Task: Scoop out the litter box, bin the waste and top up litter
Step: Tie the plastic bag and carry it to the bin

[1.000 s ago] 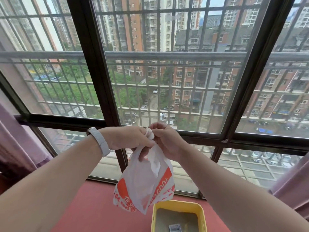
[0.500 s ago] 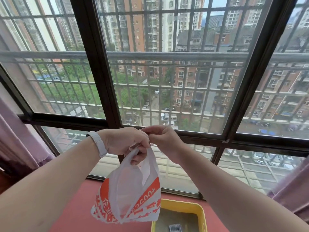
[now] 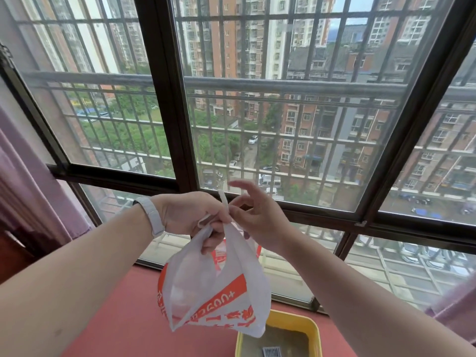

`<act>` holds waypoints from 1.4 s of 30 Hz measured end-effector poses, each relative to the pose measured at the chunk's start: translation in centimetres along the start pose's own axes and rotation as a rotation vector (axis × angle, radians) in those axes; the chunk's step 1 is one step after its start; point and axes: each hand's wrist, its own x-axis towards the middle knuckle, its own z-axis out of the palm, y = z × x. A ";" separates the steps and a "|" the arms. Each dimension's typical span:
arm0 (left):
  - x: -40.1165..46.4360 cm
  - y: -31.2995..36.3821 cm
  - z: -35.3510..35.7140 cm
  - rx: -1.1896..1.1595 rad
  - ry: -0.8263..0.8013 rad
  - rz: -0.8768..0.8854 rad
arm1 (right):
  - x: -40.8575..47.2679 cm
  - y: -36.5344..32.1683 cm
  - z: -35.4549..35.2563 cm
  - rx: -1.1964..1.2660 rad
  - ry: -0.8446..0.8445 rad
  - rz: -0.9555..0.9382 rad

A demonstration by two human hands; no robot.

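- Hanging above the yellow litter box (image 3: 315, 331), the white-and-orange plastic bag (image 3: 213, 287) was held in the air by its gathered handles.
- Left hand (image 3: 192, 215) was clenched round the handle loops; right hand (image 3: 255, 215) pinched one strip, other fingers spread.
- Thin, limp film looked light but sagging (probably waste inside), so the twisted neck seemed the safest hold.
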 end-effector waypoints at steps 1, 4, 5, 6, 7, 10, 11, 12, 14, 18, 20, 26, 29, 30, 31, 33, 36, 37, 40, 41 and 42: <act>0.1 -0.1 0.0 -0.003 0.012 -0.005 | 0.1 0.0 0.2 -0.049 0.003 -0.031; 0.1 -0.1 0.1 0.018 0.041 -0.002 | 0.3 0.3 0.7 -0.153 0.033 -0.077; 0.1 -0.1 0.0 0.037 0.050 -0.008 | 0.3 0.4 0.5 -0.173 0.027 -0.064; 0.1 -0.1 0.0 0.067 0.060 -0.024 | 0.3 0.4 0.3 -0.209 0.015 -0.049; 0.1 0.0 0.0 0.102 0.072 -0.044 | 0.2 0.4 0.1 -0.257 -0.006 -0.046; 0.6 0.2 0.3 0.227 0.162 -0.079 | -0.2 0.7 -0.1 -0.484 -0.036 -0.126; 0.8 0.3 0.4 0.273 0.188 -0.088 | -0.2 0.8 -0.1 -0.559 -0.032 -0.160; 0.9 0.4 0.5 0.310 0.203 -0.095 | -0.3 0.9 -0.1 -0.632 -0.015 -0.208; 0.9 0.6 0.6 0.345 0.214 -0.106 | -0.4 1.4 -0.2 -0.746 0.043 -0.361; 1.2 0.8 0.7 0.364 0.215 -0.140 | -0.5 2.5 -0.6 -0.842 0.133 -0.640; 1.4 0.7 0.8 0.364 0.190 -0.165 | -0.4 2.8 -1.0 -0.864 0.190 -0.749; 1.7 0.8 1.2 0.349 0.117 -0.099 | -0.5 2.8 -1.4 -0.853 0.206 -0.624; 1.7 1.1 1.2 0.475 0.233 0.006 | -0.4 2.6 -1.7 -0.614 0.142 -0.150; 1.7 1.2 1.2 0.570 0.303 0.031 | -0.3 2.4 -1.8 -0.518 0.108 -0.027; 1.8 1.3 1.3 0.677 0.370 0.052 | -0.2 2.1 -1.9 -0.408 0.079 0.076; 2.0 1.4 1.7 0.830 0.454 0.089 | -0.2 1.4 -2.0 -0.180 0.027 0.257; 2.3 1.5 2.2 0.984 0.519 0.116 | -0.4 0.7 -2.1 0.147 -0.091 0.447; 2.3 1.5 2.3 1.044 0.538 0.111 | -0.4 0.7 -2.3 0.213 -0.121 0.475; 2.3 1.4 2.5 1.117 0.580 0.103 | -0.8 0.6 -2.6 0.279 -0.193 0.503; 2.3 1.4 2.6 1.095 0.588 0.112 | -0.9 0.6 -2.6 0.294 -0.224 0.508; 2.3 1.4 2.7 1.079 0.596 0.123 | -0.9 0.5 -2.5 0.317 -0.248 0.522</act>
